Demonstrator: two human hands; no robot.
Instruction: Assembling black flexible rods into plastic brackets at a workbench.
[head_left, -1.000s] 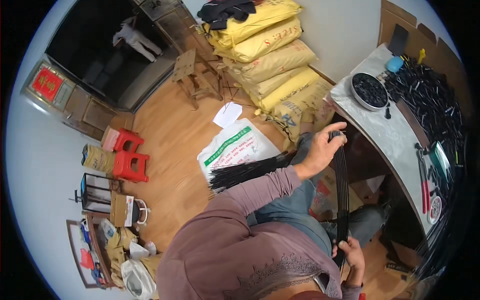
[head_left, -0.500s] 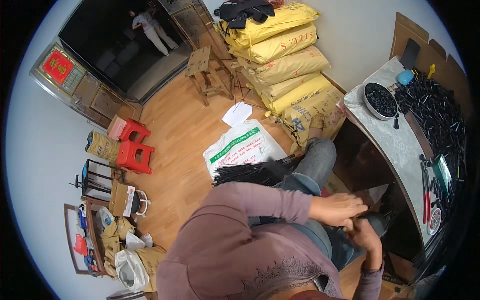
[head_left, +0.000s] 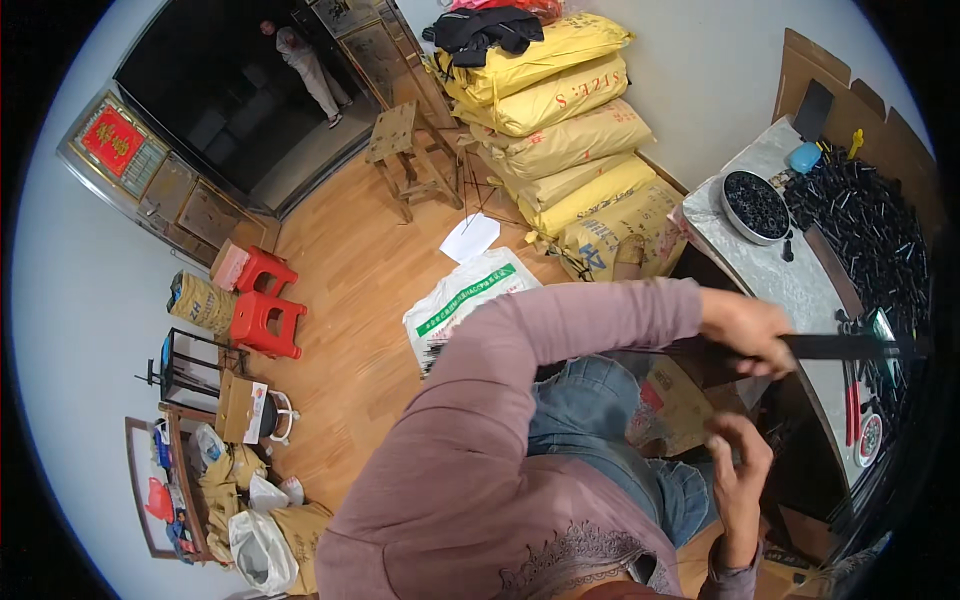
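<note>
My left hand (head_left: 748,328) is stretched out to the right, its fingers closed around a long black stick-like thing (head_left: 840,347). A wide dark part of it points right over the table edge, and a thinner part seems to run left of the hand. Its exact kind does not show. My right hand (head_left: 740,462) is raised near my right knee, fingers curved and apart, with nothing in them. Blue jeans (head_left: 585,405) cover my legs below the left arm. Black rods (head_left: 433,357) on a white printed sack (head_left: 465,295) are mostly hidden by my left sleeve.
At the right, a table (head_left: 725,215) bears a bowl of small black parts (head_left: 755,207), a heap of black pieces (head_left: 865,215) and red-handled pliers (head_left: 852,412). Yellow sacks (head_left: 560,95) are stacked ahead. Red stools (head_left: 268,322) stand left; a person (head_left: 310,75) is in the doorway.
My hands were together over my lap. The left has swung right and forward with the long black thing; the right has let go and opened. The person in the doorway has turned.
</note>
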